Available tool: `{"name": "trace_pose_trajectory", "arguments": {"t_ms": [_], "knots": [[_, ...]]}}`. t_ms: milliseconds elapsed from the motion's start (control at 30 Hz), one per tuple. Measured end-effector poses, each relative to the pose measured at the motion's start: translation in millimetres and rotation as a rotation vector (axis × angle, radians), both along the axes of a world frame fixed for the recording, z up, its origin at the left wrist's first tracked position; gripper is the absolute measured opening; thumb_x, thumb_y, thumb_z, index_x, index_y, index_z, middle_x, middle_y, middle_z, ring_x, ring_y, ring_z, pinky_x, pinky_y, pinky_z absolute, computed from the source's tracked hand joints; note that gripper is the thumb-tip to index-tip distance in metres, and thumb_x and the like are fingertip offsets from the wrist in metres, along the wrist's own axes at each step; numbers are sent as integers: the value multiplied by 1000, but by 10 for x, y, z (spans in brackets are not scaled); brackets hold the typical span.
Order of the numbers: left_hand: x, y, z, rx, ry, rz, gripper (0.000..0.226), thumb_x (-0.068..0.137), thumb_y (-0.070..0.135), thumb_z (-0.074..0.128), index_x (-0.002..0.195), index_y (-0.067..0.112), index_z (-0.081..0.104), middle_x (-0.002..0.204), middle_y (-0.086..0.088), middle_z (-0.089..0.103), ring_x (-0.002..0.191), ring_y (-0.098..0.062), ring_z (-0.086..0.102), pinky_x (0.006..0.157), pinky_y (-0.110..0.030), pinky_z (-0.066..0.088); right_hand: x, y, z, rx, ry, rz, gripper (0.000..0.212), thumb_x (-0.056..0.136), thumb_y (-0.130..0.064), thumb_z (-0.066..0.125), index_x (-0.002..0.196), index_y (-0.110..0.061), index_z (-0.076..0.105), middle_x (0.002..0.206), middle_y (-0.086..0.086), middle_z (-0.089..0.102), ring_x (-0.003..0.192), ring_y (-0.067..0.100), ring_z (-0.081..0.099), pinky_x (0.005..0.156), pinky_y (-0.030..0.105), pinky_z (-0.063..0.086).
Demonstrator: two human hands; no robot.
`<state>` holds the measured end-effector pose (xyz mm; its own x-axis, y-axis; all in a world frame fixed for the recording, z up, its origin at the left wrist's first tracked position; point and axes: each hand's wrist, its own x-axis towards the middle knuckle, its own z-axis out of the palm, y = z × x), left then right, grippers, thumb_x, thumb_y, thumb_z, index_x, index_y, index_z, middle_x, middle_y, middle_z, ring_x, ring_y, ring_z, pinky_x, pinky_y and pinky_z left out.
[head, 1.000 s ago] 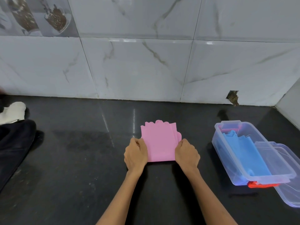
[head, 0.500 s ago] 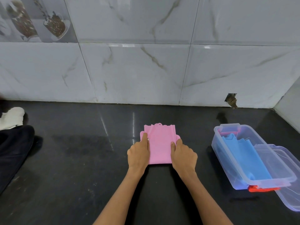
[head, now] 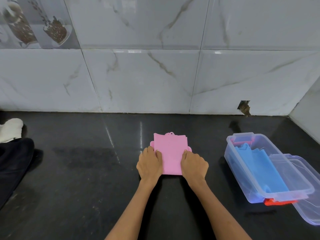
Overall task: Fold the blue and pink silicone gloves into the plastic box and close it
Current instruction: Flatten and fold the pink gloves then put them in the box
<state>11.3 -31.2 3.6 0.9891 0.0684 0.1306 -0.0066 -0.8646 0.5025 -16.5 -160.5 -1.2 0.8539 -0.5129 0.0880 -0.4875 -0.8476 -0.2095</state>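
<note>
Left hand (head: 150, 164) and right hand (head: 194, 165) pinch side edges of folded pink silicone glove (head: 170, 153) on dark tabletop (head: 78, 170), holding fold narrow enough for clear plastic box (head: 249, 172) at right.

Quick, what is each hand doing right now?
Left hand: grips the folded pink silicone glove at its left edge.
Right hand: grips its right edge.

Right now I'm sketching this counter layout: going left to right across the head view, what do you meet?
White cloth → left hand → pink silicone glove → right hand → clear plastic box holding the blue silicone glove → its clear lid.
</note>
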Motion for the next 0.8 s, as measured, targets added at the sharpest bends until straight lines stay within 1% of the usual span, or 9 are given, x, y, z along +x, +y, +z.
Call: {"name": "trace_pose_trajectory", "arguments": {"t_ms": [100,200,367,433,500,567,667,733,800], "knots": [[-1,10,6,44,1,-38,27,101,31,31,89,13,47,84,-4,63,78,-22,58,69,-35,47,8,-4,-11,13,0,-7,50,101,-32,24,53,-19,35,49,-5,37,45,11,38,48,25,33],[-17,-4,30,153,74,-9,37,103,37,24,106,10,50,89,-5,68,80,-24,64,65,-33,42,1,-5,-23,31,-1,-9,51,101,-34,24,53,-19,35,48,-5,37,43,9,37,48,25,34],[-42,-29,19,211,199,107,44,101,44,29,100,14,61,90,-3,68,81,-22,66,67,-30,41,-4,9,-40,71,-40,-18,51,100,-37,24,57,-17,44,51,-3,42,51,13,47,53,28,42],[-45,-37,33,242,226,154,47,98,51,32,99,14,62,90,-2,67,79,-20,64,70,-31,40,-20,20,-50,79,-79,-20,45,100,-40,25,78,-16,56,66,-1,55,62,13,51,61,28,46],[-54,-44,36,279,237,216,52,94,59,33,103,13,56,98,-3,64,82,-21,63,74,-33,39,-31,28,-70,53,-122,-47,37,98,-43,28,102,-15,53,93,2,59,80,14,54,73,27,46],[-56,-55,16,284,226,237,56,92,62,34,107,11,51,108,-5,57,90,-23,61,78,-33,40,-19,34,-90,88,-135,-86,42,98,-43,30,120,-11,46,113,6,55,97,17,54,85,29,45],[-11,-85,-18,153,217,145,49,96,50,35,107,6,53,109,-9,59,96,-26,61,80,-34,46,29,54,-78,201,-150,-29,44,100,-37,30,124,-5,47,118,10,56,103,22,56,91,33,43],[25,-85,-9,-20,198,104,44,97,44,38,100,4,55,105,-11,61,93,-27,60,78,-36,46,58,39,-43,252,-125,17,43,100,-38,28,111,-5,53,108,10,61,96,25,59,85,35,44],[37,-49,-3,-252,181,48,35,96,40,44,89,6,52,98,-12,61,82,-24,56,70,-34,43,74,0,-6,404,-96,47,45,99,-43,27,95,-8,54,94,7,61,85,25,59,76,35,44]]}}
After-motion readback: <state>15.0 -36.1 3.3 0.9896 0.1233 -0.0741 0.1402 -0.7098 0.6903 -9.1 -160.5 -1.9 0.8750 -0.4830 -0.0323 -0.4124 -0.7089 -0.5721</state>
